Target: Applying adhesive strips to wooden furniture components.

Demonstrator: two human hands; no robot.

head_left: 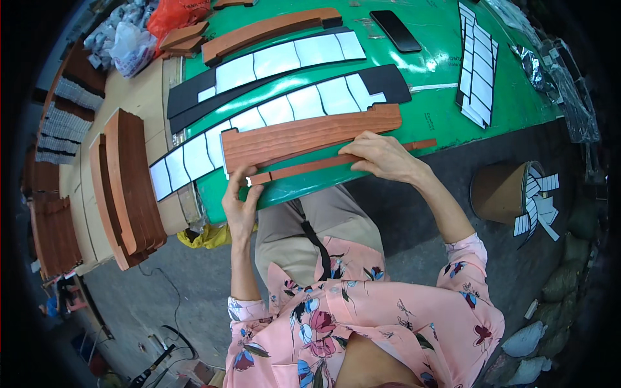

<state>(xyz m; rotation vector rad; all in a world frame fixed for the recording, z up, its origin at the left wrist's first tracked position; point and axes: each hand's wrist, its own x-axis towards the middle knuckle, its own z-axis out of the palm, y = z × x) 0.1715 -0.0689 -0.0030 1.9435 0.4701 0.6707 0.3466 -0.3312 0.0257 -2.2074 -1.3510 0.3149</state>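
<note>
A thin reddish-brown strip [310, 169] lies lengthwise near the front of the green table, in front of a broad wood-grained brown panel [304, 139]. My left hand [240, 202] grips the strip's left end between thumb and fingers, where a small white bit shows. With fingers bent over it, my right hand [381, 156] holds the strip towards its right part. Behind the panel lies a curved black piece [388, 83] bearing a row of white patches [255, 118]. A similar black piece with white patches [291, 57] rests farther back.
Curved brown panels [132, 187] are stacked on cardboard at the left, with another brown panel [272, 35] at the back. A black phone [396, 31] and white-patched sheets [477, 68] lie on the green table [427, 116]. A bin [498, 193] of white scraps stands right.
</note>
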